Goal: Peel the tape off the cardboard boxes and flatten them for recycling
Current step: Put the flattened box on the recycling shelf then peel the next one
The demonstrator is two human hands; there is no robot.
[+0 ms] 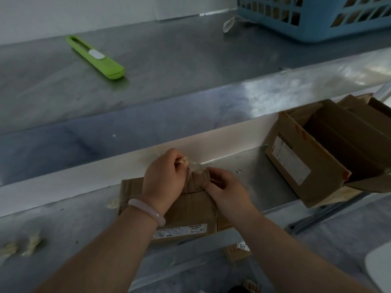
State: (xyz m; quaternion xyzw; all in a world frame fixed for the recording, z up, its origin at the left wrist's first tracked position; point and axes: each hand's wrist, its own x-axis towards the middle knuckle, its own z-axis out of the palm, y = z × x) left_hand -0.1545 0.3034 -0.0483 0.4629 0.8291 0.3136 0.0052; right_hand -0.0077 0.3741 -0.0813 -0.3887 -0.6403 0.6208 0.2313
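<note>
The left hand (164, 176) pinches a crumpled strip of tape (195, 167) at the far edge of the flat box (190, 210) on the surface (254, 166). The right hand (226, 188) grips that edge with its fingertips hidden. The forearms cover part of the box.

Exposure: dim, with a cool grey cast; your view runs underexposed.
Brightest patches: mottled glare on the steel shelf edge (357, 70) at upper right, and a pale lit band along the white strip (211, 140) below it.
Shadow: the counter (69, 225) at lower left sits dark and murky.
Focus: soft throughout. The tape (195, 167) smears to a translucent blur, and the tape scraps (31, 245) lack detail.
Distortion: straight edges bow toward your frame's borders.
</note>
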